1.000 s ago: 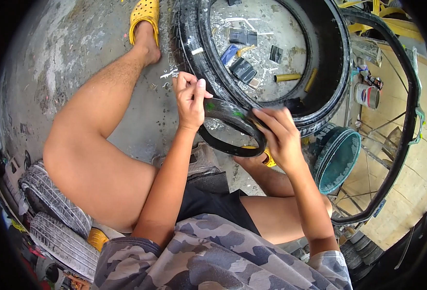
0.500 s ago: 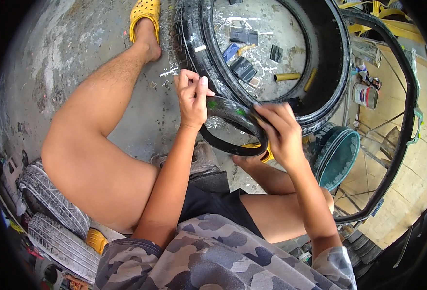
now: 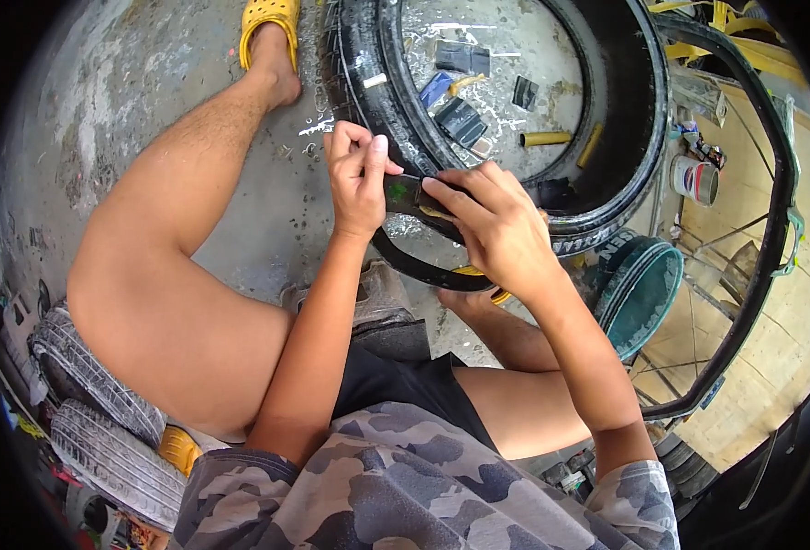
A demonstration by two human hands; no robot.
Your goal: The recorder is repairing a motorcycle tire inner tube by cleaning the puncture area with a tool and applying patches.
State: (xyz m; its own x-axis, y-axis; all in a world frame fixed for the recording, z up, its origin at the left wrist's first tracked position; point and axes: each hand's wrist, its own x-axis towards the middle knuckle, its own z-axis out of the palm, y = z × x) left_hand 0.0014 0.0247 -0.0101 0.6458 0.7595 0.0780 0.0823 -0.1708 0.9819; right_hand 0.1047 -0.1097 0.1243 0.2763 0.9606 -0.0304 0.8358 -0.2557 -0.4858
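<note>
My left hand [image 3: 357,183] pinches a black rubber loop [image 3: 403,191], thumb up, just in front of the tyre. Green marks show on the loop's flat outer face beside that thumb. My right hand [image 3: 506,220] lies over the same band with its fingertips close to my left thumb, its fingers bent together. A thin dark piece with a tan edge shows under those fingers; what it is I cannot make out. The loop's lower part [image 3: 414,266] hangs free below both hands. A large black tyre [image 3: 368,110] lies flat on the floor beyond my hands.
Inside the tyre's ring are black rubber pieces [image 3: 461,123] and yellowish tubes [image 3: 545,139]. To the right stand a teal bucket [image 3: 643,293], a white can [image 3: 694,181] and a large black hoop [image 3: 771,229]. More tyres [image 3: 111,458] lie at lower left.
My right hand has slid left along the loop, from its right side to near my left thumb. The left hand has shifted slightly up and left, still pinching the loop.
</note>
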